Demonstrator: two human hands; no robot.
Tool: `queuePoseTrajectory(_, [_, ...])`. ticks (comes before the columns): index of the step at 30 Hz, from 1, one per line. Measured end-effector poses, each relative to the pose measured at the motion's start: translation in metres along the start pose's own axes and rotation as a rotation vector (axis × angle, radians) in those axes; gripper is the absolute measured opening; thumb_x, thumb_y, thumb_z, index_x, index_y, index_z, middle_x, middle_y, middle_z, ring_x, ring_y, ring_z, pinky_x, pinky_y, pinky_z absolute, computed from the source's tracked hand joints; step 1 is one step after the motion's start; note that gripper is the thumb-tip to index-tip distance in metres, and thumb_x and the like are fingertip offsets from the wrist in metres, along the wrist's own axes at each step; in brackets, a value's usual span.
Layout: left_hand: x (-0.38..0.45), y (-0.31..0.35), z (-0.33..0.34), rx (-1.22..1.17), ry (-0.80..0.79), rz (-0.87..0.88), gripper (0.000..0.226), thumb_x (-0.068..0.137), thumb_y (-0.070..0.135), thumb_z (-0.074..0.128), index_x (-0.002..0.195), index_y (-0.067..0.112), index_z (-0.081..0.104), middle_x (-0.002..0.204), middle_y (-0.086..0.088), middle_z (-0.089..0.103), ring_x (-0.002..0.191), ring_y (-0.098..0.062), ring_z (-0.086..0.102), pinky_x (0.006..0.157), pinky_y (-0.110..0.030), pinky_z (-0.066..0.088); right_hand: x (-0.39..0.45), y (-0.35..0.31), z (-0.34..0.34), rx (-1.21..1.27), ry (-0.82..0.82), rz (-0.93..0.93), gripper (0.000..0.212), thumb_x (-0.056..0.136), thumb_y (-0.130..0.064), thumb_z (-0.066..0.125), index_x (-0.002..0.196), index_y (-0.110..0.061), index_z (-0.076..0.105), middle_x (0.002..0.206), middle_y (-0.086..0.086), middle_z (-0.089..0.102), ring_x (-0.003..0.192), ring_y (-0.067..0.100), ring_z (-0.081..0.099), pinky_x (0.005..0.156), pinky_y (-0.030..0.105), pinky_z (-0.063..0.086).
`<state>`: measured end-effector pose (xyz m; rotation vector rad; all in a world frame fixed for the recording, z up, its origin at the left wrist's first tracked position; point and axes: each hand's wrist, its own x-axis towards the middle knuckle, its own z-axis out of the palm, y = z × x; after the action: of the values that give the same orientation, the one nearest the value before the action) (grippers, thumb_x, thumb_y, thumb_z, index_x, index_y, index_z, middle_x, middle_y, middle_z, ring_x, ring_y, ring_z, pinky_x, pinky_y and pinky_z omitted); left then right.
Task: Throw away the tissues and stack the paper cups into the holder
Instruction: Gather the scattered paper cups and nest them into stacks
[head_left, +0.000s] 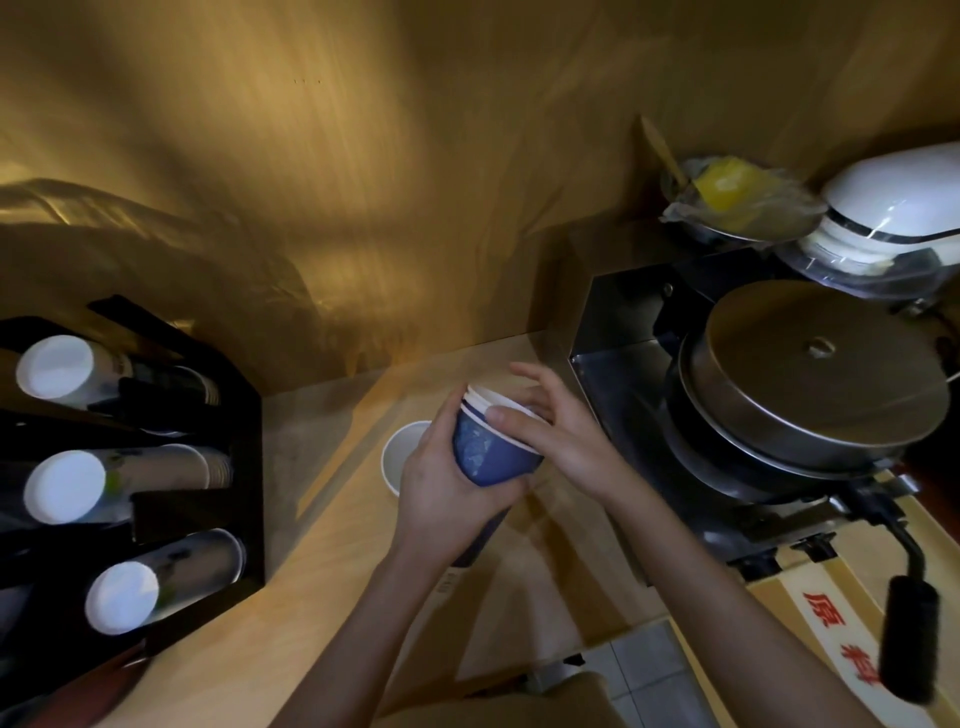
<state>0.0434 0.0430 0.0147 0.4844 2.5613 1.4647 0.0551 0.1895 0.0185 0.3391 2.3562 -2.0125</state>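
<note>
Over the counter (332, 545), both hands clamp nested blue cups (491, 452): left hand (441, 483), right hand (561, 441); holder (130, 467) unloaded, one white cup (402, 457) loose (tissues unseen).

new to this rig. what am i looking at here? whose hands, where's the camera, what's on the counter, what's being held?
There is no robot: a person wears one wide-angle camera on the head, looking down at their own bare hands. The left hand grips a nested stack of blue paper cups from the side; the right hand rests its fingers on the rims. Behind them a single white cup stands on the wooden counter. At left is a black cup holder with stacks lying in it; at right, a metal waffle iron.
</note>
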Motion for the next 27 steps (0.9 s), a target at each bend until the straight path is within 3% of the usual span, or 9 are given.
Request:
queuePoseTrajectory(3, [0.001,0.000,-0.003,-0.071,-0.048,-0.049,0.094,0.052,0.038,0.085,0.133,0.024,0.041,0.114,0.006,0.061,0.100,-0.009,0.060,0.083,-0.024,0.052,0.000,0.000,0.001,0.007,0.058,-0.010,0.063,0.069,-0.044,0.073,0.123,-0.035,0.041,0.106,-0.005,0.061,0.100,0.009,0.060,0.085,0.026,0.052])
queuePoseTrajectory(6, [0.002,-0.001,-0.009,-0.306,-0.175,-0.190,0.087,0.044,0.037,0.085,0.122,0.022,0.052,0.108,-0.002,0.069,0.093,-0.018,0.068,0.081,-0.039,0.058,0.002,-0.005,-0.005,0.092,0.122,-0.034,0.053,0.077,-0.026,0.069,0.124,-0.022,0.045,0.093,-0.004,0.064,0.082,-0.001,0.064,0.070,0.012,0.051])
queuePoseTrajectory(9, [0.002,-0.007,-0.019,-0.517,-0.332,-0.307,0.078,0.042,0.031,0.083,0.115,0.019,0.058,0.101,-0.005,0.074,0.088,-0.021,0.071,0.068,-0.030,0.058,0.003,-0.017,-0.024,0.197,0.144,-0.069,0.052,0.075,-0.030,0.067,0.122,-0.019,0.049,0.089,-0.004,0.066,0.071,-0.001,0.066,0.059,0.013,0.051])
queuePoseTrajectory(14, [0.003,-0.019,-0.025,-0.673,-0.352,-0.379,0.070,0.044,0.026,0.080,0.111,0.019,0.062,0.103,-0.008,0.074,0.088,-0.024,0.071,0.066,-0.029,0.057,0.008,-0.027,-0.050,0.335,0.273,-0.091,0.046,0.072,-0.039,0.061,0.113,-0.021,0.057,0.104,0.006,0.064,0.085,0.013,0.065,0.072,0.027,0.051])
queuePoseTrajectory(16, [0.004,-0.019,-0.022,-0.662,-0.348,-0.368,0.072,0.044,0.026,0.080,0.113,0.019,0.061,0.105,-0.008,0.073,0.090,-0.025,0.070,0.067,-0.030,0.057,0.008,-0.029,-0.050,0.330,0.286,-0.082,0.044,0.071,-0.038,0.060,0.112,-0.020,0.058,0.101,0.006,0.063,0.086,0.014,0.063,0.076,0.030,0.048])
queuePoseTrajectory(20, [0.005,-0.015,-0.018,-0.532,-0.308,-0.326,0.086,0.042,0.030,0.085,0.122,0.023,0.054,0.110,-0.002,0.071,0.093,-0.018,0.070,0.070,-0.028,0.058,0.000,-0.037,-0.047,0.249,0.346,-0.145,0.053,0.071,-0.034,0.063,0.119,-0.018,0.051,0.099,-0.002,0.062,0.084,0.005,0.065,0.070,0.019,0.052])
queuePoseTrajectory(24, [0.006,-0.019,-0.021,-0.178,-0.122,-0.199,0.100,0.052,0.029,0.089,0.136,0.027,0.035,0.123,0.002,0.054,0.105,-0.016,0.058,0.086,-0.030,0.049,-0.009,-0.050,-0.055,-0.092,0.603,-0.321,0.074,0.062,-0.047,0.074,0.125,-0.028,0.041,0.125,-0.003,0.050,0.114,0.009,0.051,0.093,0.028,0.046])
queuePoseTrajectory(27, [0.007,-0.023,-0.024,-0.052,-0.074,-0.112,0.103,0.053,0.035,0.087,0.139,0.029,0.029,0.122,0.005,0.051,0.106,-0.013,0.053,0.084,-0.026,0.042,-0.005,-0.040,-0.056,-0.316,0.551,-0.266,0.087,0.056,-0.050,0.076,0.130,-0.028,0.036,0.126,-0.008,0.044,0.116,0.009,0.044,0.098,0.032,0.042])
